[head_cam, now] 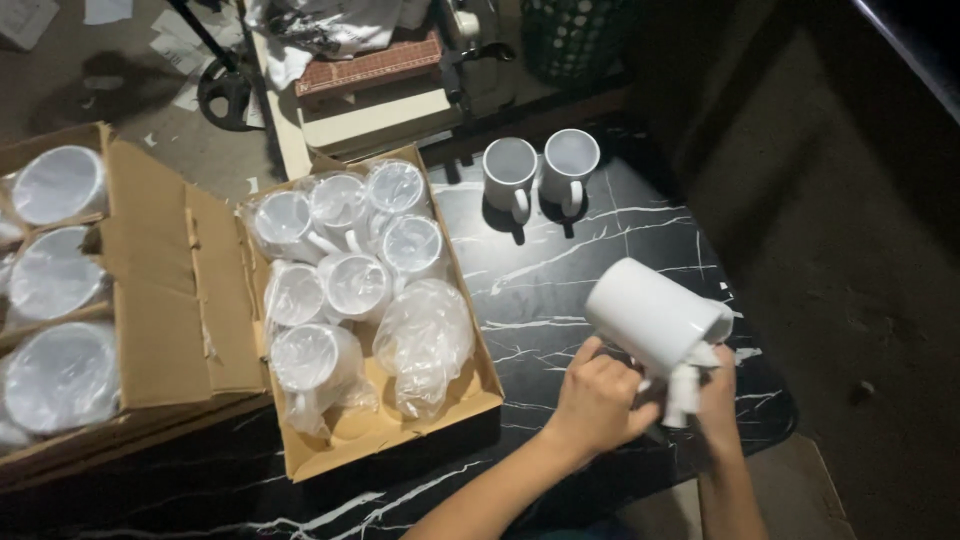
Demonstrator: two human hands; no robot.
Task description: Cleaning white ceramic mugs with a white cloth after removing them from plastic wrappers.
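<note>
A plain white mug (652, 312) is held tilted on its side above the black marble-pattern table (560, 270). My left hand (597, 397) grips it from below, near the base of the handle. My right hand (716, 388) holds the handle side, fingers wrapped around the handle. Two more white mugs (510, 173) (570, 160) stand upright side by side at the table's far edge, handles toward me.
An open cardboard box (385, 425) to the left holds several white mugs wrapped in clear plastic bags (420, 335). A second open box (150, 300) with wrapped mugs sits further left. Clutter and papers lie on the floor beyond.
</note>
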